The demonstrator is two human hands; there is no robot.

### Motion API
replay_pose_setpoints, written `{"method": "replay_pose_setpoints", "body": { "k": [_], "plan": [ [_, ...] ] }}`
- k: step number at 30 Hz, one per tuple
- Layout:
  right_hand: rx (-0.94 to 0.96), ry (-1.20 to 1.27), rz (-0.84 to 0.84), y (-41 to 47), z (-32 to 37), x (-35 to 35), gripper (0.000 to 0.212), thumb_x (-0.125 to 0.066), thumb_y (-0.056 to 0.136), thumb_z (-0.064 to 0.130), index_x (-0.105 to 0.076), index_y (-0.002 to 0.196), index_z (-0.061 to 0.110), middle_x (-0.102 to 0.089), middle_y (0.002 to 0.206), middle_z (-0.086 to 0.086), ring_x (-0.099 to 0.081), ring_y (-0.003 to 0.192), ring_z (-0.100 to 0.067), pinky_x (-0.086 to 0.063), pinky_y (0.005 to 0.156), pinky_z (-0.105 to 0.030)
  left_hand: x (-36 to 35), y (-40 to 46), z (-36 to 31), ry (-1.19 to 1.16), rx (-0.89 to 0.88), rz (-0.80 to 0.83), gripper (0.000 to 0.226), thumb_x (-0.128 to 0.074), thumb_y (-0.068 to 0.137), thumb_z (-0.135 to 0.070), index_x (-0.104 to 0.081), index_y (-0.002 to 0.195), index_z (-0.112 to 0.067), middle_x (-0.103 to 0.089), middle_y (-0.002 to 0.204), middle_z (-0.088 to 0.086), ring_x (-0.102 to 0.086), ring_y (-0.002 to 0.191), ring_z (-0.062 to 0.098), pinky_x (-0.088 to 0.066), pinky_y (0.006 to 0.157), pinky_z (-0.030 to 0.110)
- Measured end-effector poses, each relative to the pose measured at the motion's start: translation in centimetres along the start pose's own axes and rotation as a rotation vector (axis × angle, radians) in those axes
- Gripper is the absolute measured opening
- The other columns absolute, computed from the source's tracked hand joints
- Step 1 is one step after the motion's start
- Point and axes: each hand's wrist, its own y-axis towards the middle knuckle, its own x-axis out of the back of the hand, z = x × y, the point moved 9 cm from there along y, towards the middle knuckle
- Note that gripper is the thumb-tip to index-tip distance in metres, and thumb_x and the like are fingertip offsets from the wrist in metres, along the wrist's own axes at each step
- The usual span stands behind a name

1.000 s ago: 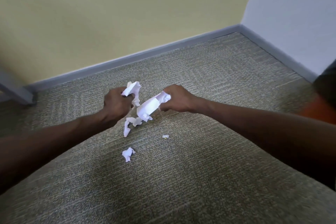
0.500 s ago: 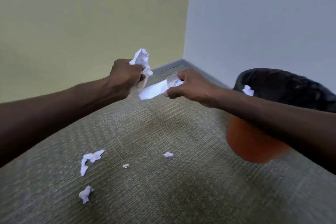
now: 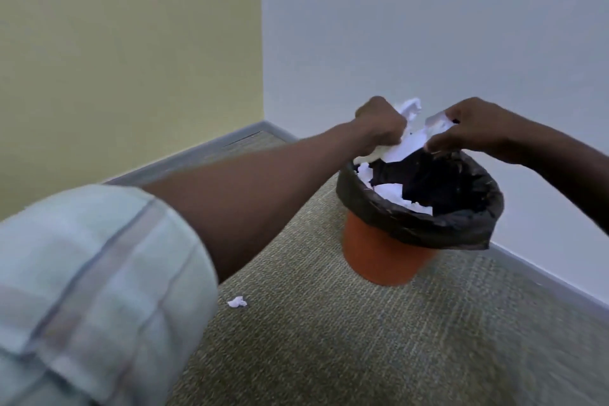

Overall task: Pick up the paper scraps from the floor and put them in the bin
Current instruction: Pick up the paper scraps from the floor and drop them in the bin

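Your fingers (image 3: 438, 145) on both hands pinch paper (image 3: 407, 147) right of centre, over the bin (image 3: 418, 227). Open them there; one scrap (image 3: 237, 302) waits lower down.

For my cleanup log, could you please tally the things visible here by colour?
White: 4, paper in the left hand, paper in the right hand, paper in the bin, one floor scrap
Orange: 1, bin
Black: 1, bin liner
Total: 6

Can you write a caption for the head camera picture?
Both hands hold paper over the lined bin; one scrap on carpet.
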Motion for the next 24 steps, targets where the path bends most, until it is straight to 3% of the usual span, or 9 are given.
{"method": "replay_pose_setpoints", "body": {
  "k": [2,5,9,12,14,16,19,21,24],
  "plan": [
    [-0.055,-0.060,0.039,0.6,-2.4,-0.4,0.016,-0.076,0.074,0.008,-0.074,0.090,0.004,-0.072,0.097,-0.021,-0.069,0.096,-0.036,-0.054,0.087,-0.047,-2.9,-0.1,-0.6,0.062,0.044,0.185,0.019,-0.057,0.096,-0.014,-0.053,0.077,-0.013,-0.054,0.074,0.002,-0.057,0.065,0.019,-0.049,0.050,0.022],
    [-0.169,-0.116,0.055,1.4,-5.2,-1.3,0.027,-0.079,0.074,0.008,-0.070,0.098,-0.003,-0.070,0.096,-0.025,-0.070,0.091,-0.037,-0.057,0.088,-0.048,-4.9,-0.7,-0.8,0.107,0.083,0.347,0.027,-0.056,0.099,-0.017,-0.048,0.073,-0.016,-0.052,0.074,0.001,-0.056,0.054,0.013,-0.047,0.039,0.018],
    [-0.096,-0.247,-0.068,2.7,-4.5,-1.1,0.025,-0.072,0.077,0.004,-0.075,0.102,0.003,-0.071,0.098,-0.018,-0.064,0.089,-0.031,-0.050,0.073,-0.030,-3.0,0.4,0.4,0.024,0.055,0.202,0.023,-0.052,0.098,-0.007,-0.056,0.075,-0.008,-0.055,0.067,0.002,-0.059,0.072,0.021,-0.058,0.066,0.032],
    [-0.007,-0.237,-0.149,3.6,-2.4,-1.2,0.018,-0.067,0.079,0.000,-0.078,0.093,0.003,-0.074,0.093,-0.013,-0.061,0.081,-0.020,-0.042,0.069,-0.022,0.1,0.3,2.1,-0.151,0.033,0.145,0.025,-0.056,0.092,0.003,-0.058,0.069,-0.004,-0.053,0.056,0.001,-0.054,0.070,0.021,-0.059,0.077,0.036],
    [0.086,-0.226,-0.216,4.2,-0.3,-1.5,0.016,-0.064,0.081,0.003,-0.078,0.089,0.003,-0.075,0.092,-0.012,-0.063,0.081,-0.017,-0.041,0.074,-0.021,2.9,-0.5,3.4,-0.194,0.018,0.123,0.011,-0.059,0.092,-0.001,-0.062,0.083,0.002,-0.055,0.071,0.010,-0.056,0.070,0.023,-0.057,0.073,0.032],
    [0.189,-0.218,-0.239,4.7,2.4,-2.8,0.017,-0.061,0.083,0.006,-0.077,0.086,0.003,-0.075,0.089,-0.007,-0.062,0.078,-0.013,-0.039,0.074,-0.019,6.2,-1.7,5.0,-0.159,-0.002,0.104,0.016,-0.060,0.094,-0.006,-0.065,0.101,0.007,-0.064,0.090,0.021,-0.067,0.078,0.029,-0.062,0.076,0.036],
    [0.301,-0.202,-0.168,5.6,6.9,-6.4,0.014,-0.063,0.083,0.009,-0.077,0.085,0.005,-0.072,0.083,0.002,-0.062,0.074,-0.009,-0.040,0.069,-0.018,10.6,-3.7,8.5,-0.079,0.006,0.093,0.021,-0.061,0.096,-0.010,-0.066,0.108,0.007,-0.069,0.110,0.023,-0.071,0.099,0.033,-0.060,0.085,0.043],
    [0.363,-0.183,-0.061,6.3,9.8,-9.7,0.012,-0.065,0.083,0.010,-0.076,0.083,0.007,-0.075,0.084,0.000,-0.068,0.068,-0.010,-0.046,0.063,-0.014,13.1,-4.8,11.6,-0.066,0.038,0.068,0.021,-0.061,0.096,-0.011,-0.066,0.106,0.007,-0.070,0.108,0.021,-0.069,0.092,0.028,-0.060,0.085,0.041],
    [0.485,-0.214,0.088,6.5,14.0,-16.0,0.011,-0.067,0.084,0.010,-0.075,0.082,0.005,-0.076,0.082,-0.005,-0.066,0.059,-0.007,-0.053,0.075,-0.024,16.0,-6.8,17.2,0.006,0.102,0.017,0.018,-0.061,0.096,-0.012,-0.068,0.102,0.004,-0.070,0.101,0.017,-0.064,0.085,0.023,-0.060,0.072,0.029]
  ]
}}
